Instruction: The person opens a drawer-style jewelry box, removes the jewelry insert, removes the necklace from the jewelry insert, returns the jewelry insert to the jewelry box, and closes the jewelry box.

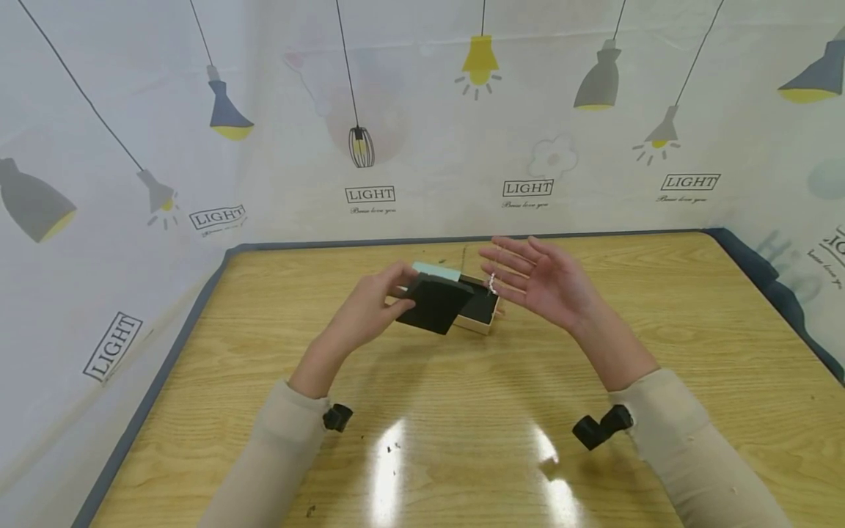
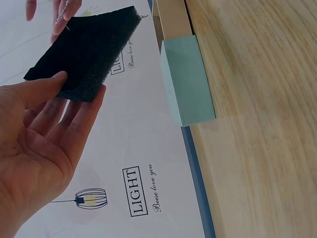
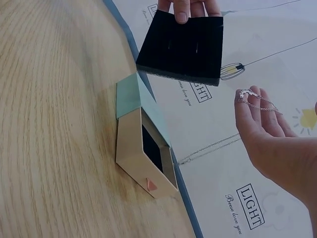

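Observation:
My left hand (image 1: 365, 306) pinches a thin black foam pad (image 1: 436, 304) by its edge, thumb on one face and fingers behind. Two small slits show in the pad in the right wrist view. Over the fingers of my right hand (image 1: 557, 286), which are nearly straight with the palm up, drapes a silver chain necklace (image 3: 248, 93); part of the chain hangs below them. Beneath the hands a small drawer box stands on the table, its beige drawer (image 3: 130, 144) pulled out of a mint-green sleeve (image 2: 189, 79). The drawer has a dark inside and a pink ribbon tab (image 3: 151, 184).
The wooden table (image 1: 462, 411) has a few small dark marks on it. Behind it hangs a white curtain (image 1: 429, 147) printed with lamps and the word LIGHT. Dark blue trim runs along the table's back and sides.

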A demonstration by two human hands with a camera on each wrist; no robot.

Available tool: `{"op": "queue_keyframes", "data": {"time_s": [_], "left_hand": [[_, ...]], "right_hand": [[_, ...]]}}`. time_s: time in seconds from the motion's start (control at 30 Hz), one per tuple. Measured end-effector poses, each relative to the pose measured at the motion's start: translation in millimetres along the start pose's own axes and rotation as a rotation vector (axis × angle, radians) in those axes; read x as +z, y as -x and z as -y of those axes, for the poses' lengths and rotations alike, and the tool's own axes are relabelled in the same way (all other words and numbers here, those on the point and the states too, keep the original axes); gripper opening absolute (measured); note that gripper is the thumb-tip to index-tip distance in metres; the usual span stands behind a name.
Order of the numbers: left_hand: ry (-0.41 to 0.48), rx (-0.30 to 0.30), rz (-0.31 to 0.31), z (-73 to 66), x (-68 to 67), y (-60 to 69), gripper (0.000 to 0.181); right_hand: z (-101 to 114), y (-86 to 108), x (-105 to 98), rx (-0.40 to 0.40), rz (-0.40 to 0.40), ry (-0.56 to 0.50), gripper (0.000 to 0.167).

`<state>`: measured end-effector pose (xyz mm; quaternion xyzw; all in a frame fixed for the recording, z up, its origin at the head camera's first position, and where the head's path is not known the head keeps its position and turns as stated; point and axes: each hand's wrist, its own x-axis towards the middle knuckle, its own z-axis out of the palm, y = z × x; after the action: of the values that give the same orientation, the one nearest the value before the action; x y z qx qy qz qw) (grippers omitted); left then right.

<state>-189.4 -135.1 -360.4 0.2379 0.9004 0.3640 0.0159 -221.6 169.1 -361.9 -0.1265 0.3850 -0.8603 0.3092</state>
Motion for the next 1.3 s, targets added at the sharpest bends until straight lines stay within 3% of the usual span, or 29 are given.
{"op": "queue_keyframes", "data": {"time_s": [0.33,0.63,0.9,1.3], "left_hand": [[-0.003,-0.015,0.003,0.3,0.3,0.3,0.032],[-0.004,-0.020,0.004,1.3,0.7,0.2,0.033],[0.007,-0.016,0.005,1.4,0.7,0.3,0.031],[0.017,-0.012,0.000,3.5,1.5,0.4,0.031]], "right_hand": [[9,4.8,-5,-0.012,0.002,0.007,0.062],[17,11.3,-16,-0.042,0.022,-0.061,0.047],[29,17.0,-30,-0.073,0.062,-0.124,0.045],[43,31.7,-49,-0.099,0.024,-0.180,0.043]]}}
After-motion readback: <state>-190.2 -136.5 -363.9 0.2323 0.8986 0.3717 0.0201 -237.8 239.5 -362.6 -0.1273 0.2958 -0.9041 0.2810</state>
